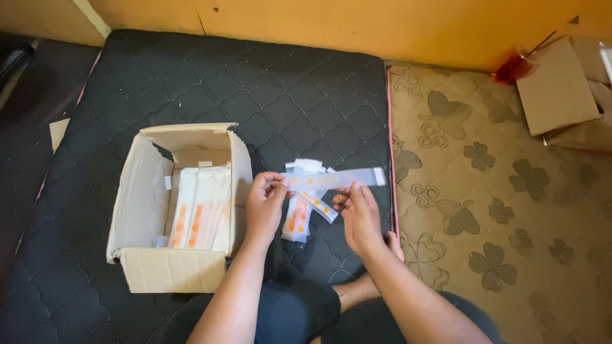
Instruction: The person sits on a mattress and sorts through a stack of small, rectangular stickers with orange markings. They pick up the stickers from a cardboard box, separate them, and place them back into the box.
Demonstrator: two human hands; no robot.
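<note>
Across the left and centre of the frame lies a dark quilted mattress (287, 95), and beside it on the right a tan mattress (510, 210) with a brown flower pattern; the 2 meet along a pink seam running down the frame right of centre. An orange wall (382, 25) spans the top edge. At upper right, on the tan mattress, rest pieces of flat brown cardboard (558, 89) with a red plastic item (513, 67) just beside them.

Left of centre on the dark mattress sits an open cardboard box (137, 210), its flaps spread, holding a stack of white packets with orange marks (201, 210) standing against its right wall. Just right of the box, in the middle of the frame, lies a small pile of similar loose packets (306, 213), white and clear with orange marks.

Above that pile, at frame centre, the person holds a long clear plastic sleeve (335, 179) stretched roughly level. The left hand (264, 207) pinches the sleeve's left end between thumb and curled fingertips, closed tight on it. The right hand (358, 213) has its thumb and forefinger touching the sleeve's lower edge near its middle, the other fingers loosely bent. The sleeve's right end sticks out free toward the pink seam. Both forearms rise from the bottom edge, over the person's dark-clothed knees.
</note>
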